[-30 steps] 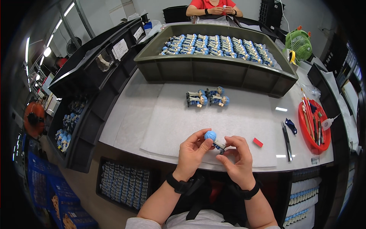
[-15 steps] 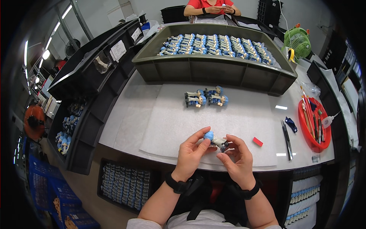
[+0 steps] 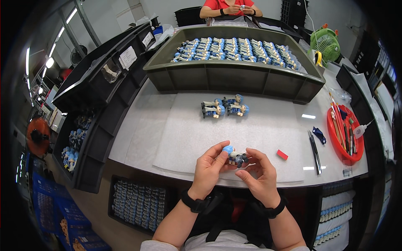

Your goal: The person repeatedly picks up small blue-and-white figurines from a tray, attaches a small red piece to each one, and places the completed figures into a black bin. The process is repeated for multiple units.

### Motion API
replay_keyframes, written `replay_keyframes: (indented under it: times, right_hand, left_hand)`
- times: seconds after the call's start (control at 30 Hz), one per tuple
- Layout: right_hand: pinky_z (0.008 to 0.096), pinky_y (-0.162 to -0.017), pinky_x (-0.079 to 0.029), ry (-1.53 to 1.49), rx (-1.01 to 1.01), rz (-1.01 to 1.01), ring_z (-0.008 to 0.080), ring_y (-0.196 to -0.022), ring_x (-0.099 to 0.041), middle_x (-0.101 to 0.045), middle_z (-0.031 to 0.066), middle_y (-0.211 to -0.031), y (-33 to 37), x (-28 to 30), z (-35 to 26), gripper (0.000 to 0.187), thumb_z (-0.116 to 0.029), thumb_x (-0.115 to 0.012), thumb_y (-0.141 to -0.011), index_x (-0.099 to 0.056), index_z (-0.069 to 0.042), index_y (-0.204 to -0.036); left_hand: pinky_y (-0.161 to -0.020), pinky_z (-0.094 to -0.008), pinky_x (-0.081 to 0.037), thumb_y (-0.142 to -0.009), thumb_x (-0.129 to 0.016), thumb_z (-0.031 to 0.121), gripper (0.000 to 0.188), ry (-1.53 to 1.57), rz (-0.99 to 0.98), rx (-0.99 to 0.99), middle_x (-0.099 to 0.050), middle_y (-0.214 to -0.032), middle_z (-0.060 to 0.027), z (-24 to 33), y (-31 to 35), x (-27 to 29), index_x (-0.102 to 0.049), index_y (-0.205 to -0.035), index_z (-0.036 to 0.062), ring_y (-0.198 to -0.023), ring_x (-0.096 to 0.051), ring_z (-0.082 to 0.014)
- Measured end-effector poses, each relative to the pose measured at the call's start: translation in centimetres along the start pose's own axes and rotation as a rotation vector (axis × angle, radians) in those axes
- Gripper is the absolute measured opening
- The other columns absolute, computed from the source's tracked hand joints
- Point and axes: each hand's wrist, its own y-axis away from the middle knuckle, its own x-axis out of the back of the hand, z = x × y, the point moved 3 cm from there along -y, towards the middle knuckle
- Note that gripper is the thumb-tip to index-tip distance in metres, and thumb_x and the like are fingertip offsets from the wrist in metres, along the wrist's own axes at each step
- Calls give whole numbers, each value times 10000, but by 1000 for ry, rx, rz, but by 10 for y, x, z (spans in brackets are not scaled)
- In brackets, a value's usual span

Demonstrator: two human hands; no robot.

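A small toy figurine (image 3: 233, 154) with light blue hair, a whitish body and dark feet lies tilted above the white sheet at the near middle of the table. My left hand (image 3: 209, 169) pinches its head end between thumb and fingers. Around the dark feet curve the fingers of my right hand (image 3: 260, 170), thumb and forefinger apart; the fingertips look close to or lightly on the feet. Farther up the sheet, several similar figurines (image 3: 217, 109) lie in a small cluster.
A large grey-green crate (image 3: 234, 79) holds rows of figurines at the back. To the right are a red eraser-like block (image 3: 282, 154), dark pen-like tools (image 3: 314, 152) and a red basket (image 3: 356, 158) of brushes. Black bins (image 3: 100, 138) line the left. A co-worker (image 3: 232, 8) sits opposite.
The figurine has turned in my hands, its dark feet now facing more toward me. My right thumb has drawn slightly away from the feet.
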Motion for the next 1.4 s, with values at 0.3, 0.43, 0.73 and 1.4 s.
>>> replay_keyframes:
  times: [0.3,0.43,0.73,1.4]
  right_hand:
    - [242,-686,-531,27,45,37,138,-834,-615,-615,107,-955,0,-1,0,495,-75,-757,-771,-528,26,-1198]
    - [257,-766,-522,61,15,-5,153,-930,-594,-595,102,-1032,0,0,2,499,-4,-718,-790,-488,13,-1233]
    - [248,-677,-532,77,67,47,154,-842,-627,-627,123,-969,-1,-1,3,459,-28,-738,-768,-543,19,-1181]
    - [262,-656,-511,167,119,42,186,-786,-630,-635,124,-965,-3,-2,-6,322,-48,-697,-796,-595,-1,-1098]
  left_hand:
    - [-917,-328,-493,-937,-519,37,276,4,-45,-157,-570,-1198,-150,0,3,2,-517,-1209,-5,-1083,-581,-211]
    - [-945,-290,-462,-929,-514,5,238,8,-80,-160,-568,-1207,-134,0,2,3,-540,-1164,-10,-1125,-564,-198]
    - [-947,-291,-458,-920,-507,-19,222,19,-80,-157,-562,-1215,-130,-1,2,3,-542,-1139,-6,-1151,-554,-215]
    - [-936,-315,-454,-839,-558,-81,325,-36,-142,-217,-600,-1141,-164,6,4,0,-523,-1161,-49,-1051,-579,-202]
